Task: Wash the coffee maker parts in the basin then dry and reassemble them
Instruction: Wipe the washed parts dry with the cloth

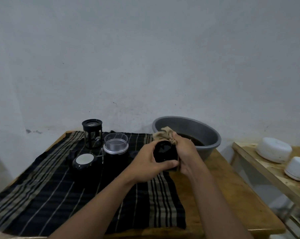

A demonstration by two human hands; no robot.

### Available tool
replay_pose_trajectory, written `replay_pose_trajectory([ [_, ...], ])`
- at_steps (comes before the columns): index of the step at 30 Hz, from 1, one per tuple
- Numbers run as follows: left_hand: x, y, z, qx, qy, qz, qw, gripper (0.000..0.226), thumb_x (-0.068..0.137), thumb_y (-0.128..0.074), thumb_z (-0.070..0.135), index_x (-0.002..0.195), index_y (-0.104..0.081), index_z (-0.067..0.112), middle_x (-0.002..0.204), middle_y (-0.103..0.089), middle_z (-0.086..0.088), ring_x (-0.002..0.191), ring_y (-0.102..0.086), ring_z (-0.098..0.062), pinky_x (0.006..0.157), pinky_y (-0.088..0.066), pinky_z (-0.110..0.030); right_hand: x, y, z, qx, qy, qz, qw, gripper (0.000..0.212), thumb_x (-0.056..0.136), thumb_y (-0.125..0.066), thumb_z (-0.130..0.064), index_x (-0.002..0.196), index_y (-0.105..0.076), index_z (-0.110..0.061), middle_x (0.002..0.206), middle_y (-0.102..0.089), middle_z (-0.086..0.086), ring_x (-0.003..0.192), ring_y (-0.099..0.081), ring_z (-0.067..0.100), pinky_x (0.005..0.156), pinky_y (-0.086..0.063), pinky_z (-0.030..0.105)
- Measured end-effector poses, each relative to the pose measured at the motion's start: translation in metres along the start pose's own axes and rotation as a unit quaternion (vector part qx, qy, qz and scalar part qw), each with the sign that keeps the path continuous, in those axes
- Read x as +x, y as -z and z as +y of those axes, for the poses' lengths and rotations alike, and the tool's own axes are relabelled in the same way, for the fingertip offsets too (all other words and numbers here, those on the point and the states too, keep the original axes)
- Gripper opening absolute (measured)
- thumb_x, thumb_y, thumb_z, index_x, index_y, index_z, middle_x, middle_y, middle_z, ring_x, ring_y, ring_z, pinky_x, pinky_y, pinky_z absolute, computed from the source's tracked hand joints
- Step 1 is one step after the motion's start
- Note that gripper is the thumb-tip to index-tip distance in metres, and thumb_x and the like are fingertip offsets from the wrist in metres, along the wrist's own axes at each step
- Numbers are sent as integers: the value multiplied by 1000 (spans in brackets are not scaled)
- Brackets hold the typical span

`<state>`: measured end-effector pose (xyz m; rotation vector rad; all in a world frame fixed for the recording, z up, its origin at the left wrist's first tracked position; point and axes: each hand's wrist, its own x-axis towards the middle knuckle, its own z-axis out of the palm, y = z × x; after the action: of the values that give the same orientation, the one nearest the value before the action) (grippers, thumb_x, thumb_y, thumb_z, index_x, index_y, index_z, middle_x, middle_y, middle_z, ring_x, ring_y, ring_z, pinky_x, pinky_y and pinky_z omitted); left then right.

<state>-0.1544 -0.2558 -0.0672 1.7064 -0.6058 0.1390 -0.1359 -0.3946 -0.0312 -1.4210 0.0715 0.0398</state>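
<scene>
My left hand (150,162) grips a black round coffee maker part (164,150) above the table. My right hand (185,152) presses a tan cloth (164,135) against its right side and top. A grey basin (204,133) with dark water stands just behind my hands. On the dark striped towel (59,195) stand a black mesh filter basket (92,133), a black body with a clear plastic top (116,150), and a black lid with a pale round centre (84,161).
The wooden table (232,195) ends close to the right of the basin. A lower wooden shelf (275,180) at right holds two white round containers (273,150). A pale wall rises right behind the table.
</scene>
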Motion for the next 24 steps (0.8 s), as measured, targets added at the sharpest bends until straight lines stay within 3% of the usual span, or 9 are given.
replay_pose_trajectory([
  [4, 2, -16, 1, -185, 82, 113, 973, 47, 90, -75, 25, 133, -57, 20, 124, -71, -4, 115, -69, -15, 89, -58, -28, -4, -10, 14, 102, 121, 31, 987, 47, 110, -36, -35, 110, -73, -5, 105, -76, 17, 104, -72, 31, 98, -55, 48],
  [8, 8, -27, 8, -230, 88, 145, 958, 33, 95, -67, 27, 127, -61, 20, 117, -75, -3, 109, -72, -15, 87, -59, -29, -16, -12, 32, -25, 274, 69, 959, 38, 110, -36, -32, 119, -66, -11, 109, -73, 7, 106, -69, 20, 95, -55, 42],
  [10, 5, -28, 9, -224, 62, 124, 965, 33, 96, -67, 21, 128, -60, 21, 117, -74, -1, 110, -71, -14, 85, -58, -26, -15, -6, 22, 11, 201, 43, 979, 39, 110, -37, -32, 115, -71, -15, 107, -76, 7, 105, -71, 21, 97, -56, 46],
  [13, 3, -25, 7, -184, 45, 110, 976, 46, 89, -77, 30, 130, -58, 21, 122, -70, -5, 113, -70, -16, 87, -60, -33, -15, -1, 0, 139, -17, -21, 990, 47, 107, -41, -40, 112, -77, -11, 106, -77, 16, 105, -72, 32, 97, -56, 52],
  [16, 9, -25, 7, -257, 64, 204, 943, 55, 77, -84, 32, 125, -65, 12, 117, -74, -10, 108, -73, -24, 87, -61, -41, -14, -3, 0, 221, 41, 33, 974, 52, 106, -38, -48, 118, -72, -10, 110, -75, 19, 104, -72, 34, 92, -58, 52],
  [19, 16, -25, 7, -349, 117, 207, 906, 53, 84, -81, 34, 124, -66, 3, 116, -74, -15, 109, -71, -31, 92, -57, -47, -20, -7, 12, 15, 248, 98, 964, 45, 108, -36, -42, 116, -67, -11, 103, -72, 10, 96, -70, 18, 87, -58, 41],
  [21, 20, -29, 5, -309, 148, 220, 914, 43, 93, -63, 40, 117, -71, 5, 111, -75, -13, 106, -71, -28, 93, -57, -47, -24, -14, 25, -176, 356, 64, 916, 43, 109, -33, -37, 135, -59, -15, 132, -62, -2, 123, -56, 5, 106, -46, 31],
  [23, 22, -35, 4, -218, 139, 289, 922, 37, 101, -57, 38, 103, -73, 5, 93, -74, -9, 89, -68, -20, 81, -56, -39, -22, -21, 29, -253, 374, 60, 890, 43, 110, -32, -33, 143, -54, -17, 149, -49, -3, 139, -43, 8, 118, -35, 28],
  [24, 20, -38, 7, -177, 120, 321, 923, 37, 103, -56, 37, 96, -71, 4, 83, -70, -9, 79, -64, -18, 73, -53, -38, -21, -24, 24, -246, 347, 79, 902, 40, 110, -32, -32, 136, -59, -18, 141, -56, 0, 132, -51, 10, 114, -41, 31],
])
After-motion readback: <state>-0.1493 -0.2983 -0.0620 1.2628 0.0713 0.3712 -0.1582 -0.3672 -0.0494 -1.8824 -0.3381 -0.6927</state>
